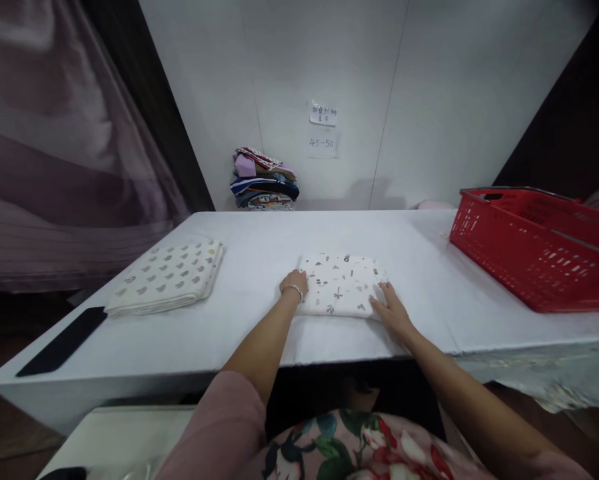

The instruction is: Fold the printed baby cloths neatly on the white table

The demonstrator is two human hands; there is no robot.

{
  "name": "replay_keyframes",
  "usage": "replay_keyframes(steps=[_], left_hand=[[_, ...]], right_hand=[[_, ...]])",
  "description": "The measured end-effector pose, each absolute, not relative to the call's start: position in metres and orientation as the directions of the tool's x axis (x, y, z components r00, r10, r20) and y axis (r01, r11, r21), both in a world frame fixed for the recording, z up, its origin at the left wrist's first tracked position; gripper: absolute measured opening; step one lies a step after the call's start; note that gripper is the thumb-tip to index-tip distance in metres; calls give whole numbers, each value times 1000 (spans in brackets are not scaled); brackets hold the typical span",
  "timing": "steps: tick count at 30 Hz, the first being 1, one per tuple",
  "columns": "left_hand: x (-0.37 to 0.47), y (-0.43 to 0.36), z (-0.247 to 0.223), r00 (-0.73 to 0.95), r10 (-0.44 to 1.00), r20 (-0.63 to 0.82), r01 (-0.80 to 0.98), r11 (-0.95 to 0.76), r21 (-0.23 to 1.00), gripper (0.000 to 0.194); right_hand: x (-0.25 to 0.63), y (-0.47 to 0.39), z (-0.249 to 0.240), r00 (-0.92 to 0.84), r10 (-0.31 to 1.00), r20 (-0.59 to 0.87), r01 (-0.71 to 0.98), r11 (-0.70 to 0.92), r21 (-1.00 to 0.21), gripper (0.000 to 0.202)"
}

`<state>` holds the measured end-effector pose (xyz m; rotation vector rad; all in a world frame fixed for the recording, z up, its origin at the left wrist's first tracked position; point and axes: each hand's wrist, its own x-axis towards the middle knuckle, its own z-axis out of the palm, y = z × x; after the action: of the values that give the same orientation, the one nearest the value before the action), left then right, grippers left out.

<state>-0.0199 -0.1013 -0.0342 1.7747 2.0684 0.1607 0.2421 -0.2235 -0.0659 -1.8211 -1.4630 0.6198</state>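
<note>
So on the far left there's a big pinkish curtain [69, 147] hanging beside the table [259, 253], which has a white cover on it. A flat black slab [63, 340] lies at the table's near left corner, and right by it sits a folded cloth with grey prints [172, 275], a few layers thick along its edge. Further back, by the wall [349, 60], there's a messy pile of folded fabrics [264, 179], with purple, blue and red patterned bits showing.

Next is the left hand [294, 284], with a bracelet [294, 289] on the wrist. It's touching the left edge of the white cloth with little prints [342, 285], fingers kinda curled in; can't tell if they're actually pinching it. That cloth is folded into a neat rectangle and lies flat near the front edge of the table, between both hands. On the wall behind are two paper notes [323, 130], one above the other, the lower one reading 45-50.

The right hand [393, 312] is at the cloth's right edge, fingers open and spread, a couple of them resting on it. Way over on the right is a red plastic basket [539, 257] with holes in its sides, sitting on the table.
</note>
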Motion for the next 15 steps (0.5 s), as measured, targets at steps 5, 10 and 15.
replay_keyframes(steps=[5, 10, 15], left_hand=[[-25, -129, -36, -115, 971, -210, 923, 183, 338, 42], [-35, -170, -39, -112, 975, -193, 900, 182, 397, 44], [-43, -182, -45, -146, 973, -177, 837, 217, 503, 50]], right_hand=[[247, -218, -72, 234, 955, 181, 699, -36, -714, 63], [270, -197, -72, 215, 950, 227, 774, -25, -632, 62], [276, -198, -73, 209, 947, 243, 782, -12, -623, 59]])
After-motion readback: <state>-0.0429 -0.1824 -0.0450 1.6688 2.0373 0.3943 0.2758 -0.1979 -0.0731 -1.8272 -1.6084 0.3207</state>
